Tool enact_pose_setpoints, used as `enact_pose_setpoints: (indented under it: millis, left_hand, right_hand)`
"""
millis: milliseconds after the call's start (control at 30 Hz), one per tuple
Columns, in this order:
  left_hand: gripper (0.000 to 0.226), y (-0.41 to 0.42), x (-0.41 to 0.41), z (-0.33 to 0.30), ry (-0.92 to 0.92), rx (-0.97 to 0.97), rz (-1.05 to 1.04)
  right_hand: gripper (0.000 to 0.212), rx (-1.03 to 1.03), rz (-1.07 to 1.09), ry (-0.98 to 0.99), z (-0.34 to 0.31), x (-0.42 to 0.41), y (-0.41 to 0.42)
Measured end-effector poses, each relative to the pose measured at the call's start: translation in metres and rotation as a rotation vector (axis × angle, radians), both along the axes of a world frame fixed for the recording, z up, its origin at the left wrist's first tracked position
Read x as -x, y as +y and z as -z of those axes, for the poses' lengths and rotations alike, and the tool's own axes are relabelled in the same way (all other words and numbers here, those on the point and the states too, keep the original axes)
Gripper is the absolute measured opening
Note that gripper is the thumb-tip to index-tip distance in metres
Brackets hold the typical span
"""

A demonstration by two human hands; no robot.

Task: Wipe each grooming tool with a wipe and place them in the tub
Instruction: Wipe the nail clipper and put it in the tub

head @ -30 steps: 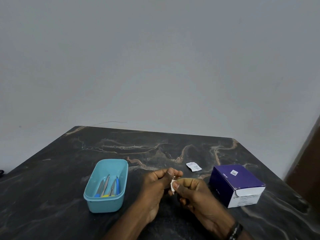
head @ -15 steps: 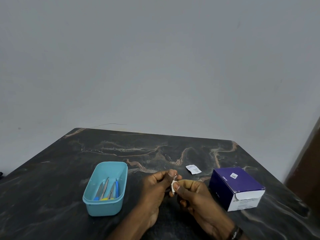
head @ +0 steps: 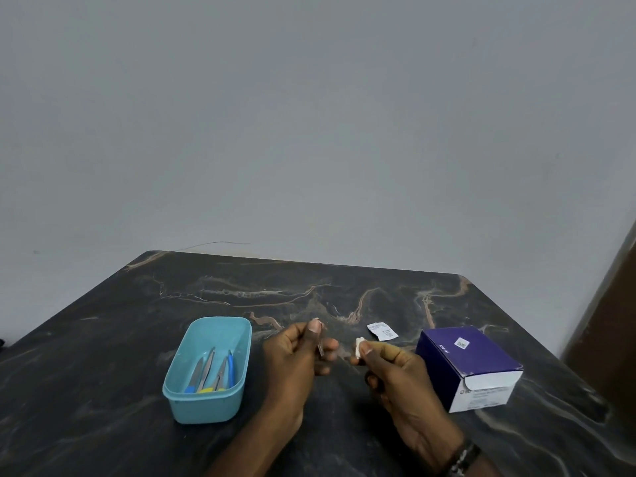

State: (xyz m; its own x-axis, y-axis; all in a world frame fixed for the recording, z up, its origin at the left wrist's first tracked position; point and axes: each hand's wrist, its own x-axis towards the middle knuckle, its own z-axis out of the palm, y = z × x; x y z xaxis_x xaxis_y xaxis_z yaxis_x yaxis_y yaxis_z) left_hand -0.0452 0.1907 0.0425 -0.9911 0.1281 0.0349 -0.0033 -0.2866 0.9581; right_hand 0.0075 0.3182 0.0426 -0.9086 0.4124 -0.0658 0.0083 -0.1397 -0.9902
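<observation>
My left hand (head: pixel 296 356) pinches a small metal grooming tool (head: pixel 320 342) between thumb and fingers, just right of the light blue tub (head: pixel 182 404). My right hand (head: pixel 392 370) pinches a small white wipe (head: pixel 359 347), held a short gap to the right of the tool. Several grooming tools (head: pixel 213 373) with blue and yellow handles lie inside the tub. Most of the held tool is hidden by my fingers.
A purple and white box (head: pixel 471 366) stands right of my right hand. A torn white wipe sachet (head: pixel 382 330) lies on the dark marble table (head: pixel 103 339) behind my hands. A grey wall rises behind the table's far edge.
My hands were together with the wipe against the tool. They have now drawn apart, the left keeping the tool and the right keeping the wipe.
</observation>
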Motion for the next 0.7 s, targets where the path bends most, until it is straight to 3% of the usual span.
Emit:
enact_pose_setpoints:
  millis: [233,333,700]
  left_hand:
    - [0.014,0.008,-0.007,0.005,0.067,0.036,0.123]
    - [0.025,0.009,-0.006,0.008,0.061,0.032,0.180]
    - [0.038,0.012,-0.008,0.016,0.189,0.196,0.285]
  right_hand:
    - [0.014,-0.024,0.136,0.036,0.005,0.004,0.005]
    - [0.014,-0.034,0.151,0.050,0.005,0.004,0.006]
    - [0.014,-0.048,0.033,0.129,0.007,0.002,0.002]
